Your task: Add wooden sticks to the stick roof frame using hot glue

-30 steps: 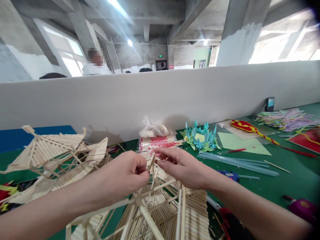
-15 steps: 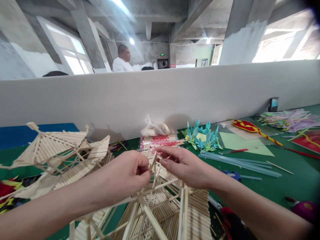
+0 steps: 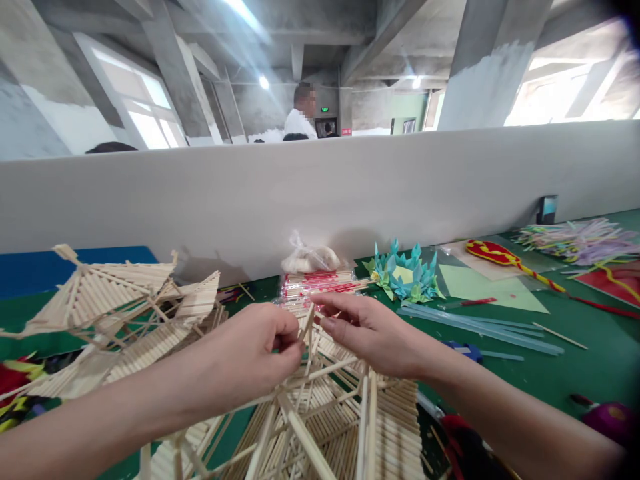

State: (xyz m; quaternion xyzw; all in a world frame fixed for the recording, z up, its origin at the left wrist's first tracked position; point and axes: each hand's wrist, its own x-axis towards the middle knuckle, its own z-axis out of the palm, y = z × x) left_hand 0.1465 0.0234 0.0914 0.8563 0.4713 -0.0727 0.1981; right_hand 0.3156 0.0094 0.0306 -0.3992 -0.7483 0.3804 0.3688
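My left hand [image 3: 257, 350] is closed in a pinch on a short wooden stick [image 3: 307, 321] that stands tilted above a framework of pale sticks [image 3: 306, 437]. Facing it from the other side, my right hand [image 3: 373, 333] has its fingers stretched out, with a gap between index finger and thumb. Its fingertips are right by the stick's upper end; whether they touch it I cannot tell. Beneath both hands, the framework has open struts and slatted panels. To the left stands a pavilion-like stick model [image 3: 113, 287] with a slatted, peaked roof.
A grey-white partition [image 3: 320, 193] runs behind the green table. Before it lie packs of red-marked sticks [image 3: 320, 281] and a turquoise folded-paper piece [image 3: 405, 273]. Farther right are glue sticks [image 3: 480, 327], a blue tool [image 3: 463, 350] and a red-and-yellow ornament [image 3: 493, 253]. Beyond the partition is a person [image 3: 300, 120].
The person beyond the partition has moved to the right. My two hands and the stick have stayed almost exactly where they were.
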